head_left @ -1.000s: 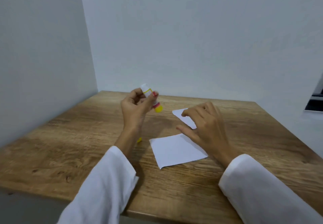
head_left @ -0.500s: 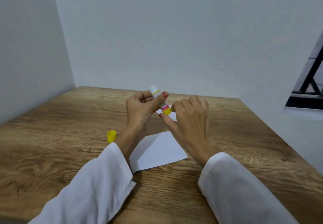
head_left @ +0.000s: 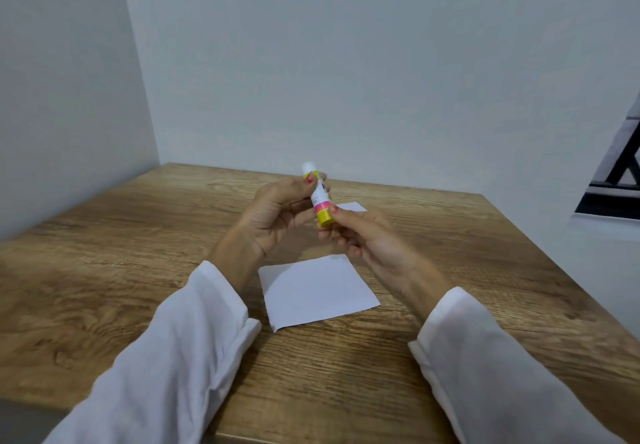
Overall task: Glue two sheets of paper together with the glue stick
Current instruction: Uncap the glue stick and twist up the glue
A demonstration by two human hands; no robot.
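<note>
now both hands, left hand (head_left: 277, 211) and right hand (head_left: 367, 239), grip the glue stick (head_left: 319, 198)

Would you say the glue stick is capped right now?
Uncapped: the glue stick, held by both hands, shows its bare white tip on top.

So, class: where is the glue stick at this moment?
In the head view the glue stick is held above the table, centre frame, between the left hand and right hand, beyond the nearer paper sheet.
</note>
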